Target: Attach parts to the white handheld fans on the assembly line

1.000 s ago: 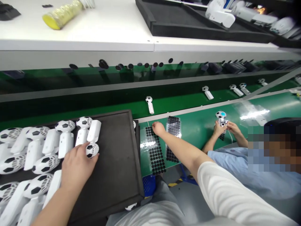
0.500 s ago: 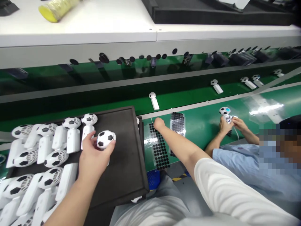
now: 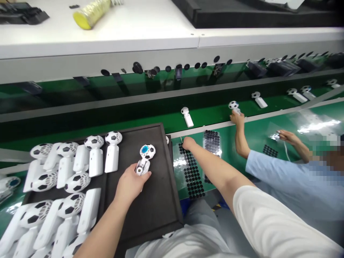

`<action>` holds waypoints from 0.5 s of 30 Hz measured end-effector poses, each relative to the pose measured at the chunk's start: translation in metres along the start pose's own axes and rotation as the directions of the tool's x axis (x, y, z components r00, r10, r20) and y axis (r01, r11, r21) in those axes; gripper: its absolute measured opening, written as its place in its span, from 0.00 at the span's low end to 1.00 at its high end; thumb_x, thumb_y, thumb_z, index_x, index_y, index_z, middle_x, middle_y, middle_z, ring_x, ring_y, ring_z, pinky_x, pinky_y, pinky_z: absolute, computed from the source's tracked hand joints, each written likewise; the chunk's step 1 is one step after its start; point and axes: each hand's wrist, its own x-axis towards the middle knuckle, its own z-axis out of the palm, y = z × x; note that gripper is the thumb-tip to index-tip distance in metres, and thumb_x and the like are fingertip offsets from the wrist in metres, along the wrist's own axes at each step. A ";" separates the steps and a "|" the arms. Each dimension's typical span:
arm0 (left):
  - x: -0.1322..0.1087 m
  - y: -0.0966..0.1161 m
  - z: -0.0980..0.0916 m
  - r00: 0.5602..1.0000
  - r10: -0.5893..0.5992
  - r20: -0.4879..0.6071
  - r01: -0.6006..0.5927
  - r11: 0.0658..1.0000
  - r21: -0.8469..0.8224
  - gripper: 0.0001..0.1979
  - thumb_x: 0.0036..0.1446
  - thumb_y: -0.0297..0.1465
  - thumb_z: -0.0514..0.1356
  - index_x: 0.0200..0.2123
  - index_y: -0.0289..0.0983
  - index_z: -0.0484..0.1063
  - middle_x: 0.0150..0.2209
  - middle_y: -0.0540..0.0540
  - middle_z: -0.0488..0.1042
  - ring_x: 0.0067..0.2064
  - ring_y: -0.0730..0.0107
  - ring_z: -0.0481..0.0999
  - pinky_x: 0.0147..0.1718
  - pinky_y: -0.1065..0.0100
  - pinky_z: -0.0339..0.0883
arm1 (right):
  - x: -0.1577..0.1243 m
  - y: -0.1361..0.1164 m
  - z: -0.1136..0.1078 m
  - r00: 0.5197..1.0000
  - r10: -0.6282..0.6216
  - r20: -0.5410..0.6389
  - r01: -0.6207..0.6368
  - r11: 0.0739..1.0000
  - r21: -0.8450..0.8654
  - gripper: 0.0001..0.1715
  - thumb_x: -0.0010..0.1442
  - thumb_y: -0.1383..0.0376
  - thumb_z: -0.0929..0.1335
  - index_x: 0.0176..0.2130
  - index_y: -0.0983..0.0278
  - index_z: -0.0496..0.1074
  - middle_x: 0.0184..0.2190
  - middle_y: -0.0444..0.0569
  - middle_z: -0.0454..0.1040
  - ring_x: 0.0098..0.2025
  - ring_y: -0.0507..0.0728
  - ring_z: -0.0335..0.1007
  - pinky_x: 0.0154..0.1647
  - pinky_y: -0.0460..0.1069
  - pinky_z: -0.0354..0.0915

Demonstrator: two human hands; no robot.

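My left hand (image 3: pixel 133 182) grips a small handheld fan (image 3: pixel 143 165) with a football-patterned head, holding it by its white handle over the black tray (image 3: pixel 150 211). A blue disc shows at the centre of the head, and the handle's face looks open, with parts inside. My right hand (image 3: pixel 189 143) is closed at the far end of a sheet of black round stickers (image 3: pixel 194 175) on the green table. A thin pale tip pokes out beside that hand; its fingers are mostly hidden. Several similar fans (image 3: pixel 96 157) lie in rows at the tray's left.
Behind the tray runs a green conveyor (image 3: pixel 166 120) carrying spaced fans (image 3: pixel 188 117). A second sticker sheet (image 3: pixel 212 141) lies right of my right hand. At the right, a co-worker's hand (image 3: pixel 237 117) holds a fan at the belt. Black discs cling along the shelf edge (image 3: pixel 161 55).
My left hand has turned the fan so its blue disc and open handle face up. My right hand stays by the sheet. The co-worker's hand has moved a fan to the conveyor.
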 end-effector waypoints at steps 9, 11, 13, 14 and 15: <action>-0.030 0.027 0.024 0.968 0.036 0.248 0.119 0.806 -0.579 0.27 0.56 0.38 0.56 0.59 0.39 0.64 0.44 0.43 0.77 0.40 0.59 0.79 0.39 0.59 0.74 | -0.075 0.012 -0.019 0.990 -0.118 -0.077 0.140 0.903 0.406 0.08 0.64 0.64 0.69 0.34 0.67 0.71 0.31 0.44 0.74 0.34 0.53 0.73 0.38 0.50 0.70; -0.045 0.045 0.033 0.946 0.055 0.319 0.212 0.640 -0.739 0.31 0.51 0.36 0.62 0.59 0.41 0.61 0.41 0.46 0.75 0.36 0.63 0.77 0.36 0.58 0.76 | -0.105 0.013 -0.028 0.977 -0.205 -0.059 0.205 0.826 0.525 0.06 0.61 0.66 0.68 0.31 0.65 0.69 0.27 0.43 0.74 0.31 0.52 0.73 0.35 0.48 0.69; -0.060 0.063 0.043 0.938 0.069 0.340 0.258 0.516 -0.817 0.32 0.46 0.36 0.69 0.55 0.39 0.63 0.37 0.49 0.71 0.34 0.65 0.75 0.33 0.58 0.77 | -0.136 0.015 -0.042 0.953 -0.303 -0.019 0.247 0.738 0.629 0.06 0.57 0.65 0.68 0.29 0.63 0.68 0.25 0.43 0.74 0.30 0.53 0.73 0.33 0.47 0.69; -0.067 0.071 0.047 0.939 0.067 0.337 0.264 0.489 -0.831 0.31 0.44 0.36 0.70 0.52 0.38 0.65 0.36 0.50 0.70 0.35 0.66 0.74 0.33 0.59 0.77 | -0.151 0.016 -0.050 0.937 -0.350 0.000 0.253 0.678 0.691 0.07 0.55 0.63 0.69 0.29 0.63 0.68 0.25 0.43 0.74 0.29 0.53 0.74 0.32 0.48 0.69; -0.073 0.078 0.051 0.941 0.059 0.332 0.265 0.481 -0.836 0.30 0.44 0.36 0.71 0.50 0.38 0.66 0.35 0.51 0.69 0.34 0.66 0.73 0.32 0.60 0.77 | -0.165 0.017 -0.058 0.922 -0.387 0.009 0.247 0.605 0.757 0.08 0.53 0.61 0.71 0.30 0.62 0.68 0.25 0.43 0.75 0.29 0.54 0.74 0.32 0.48 0.69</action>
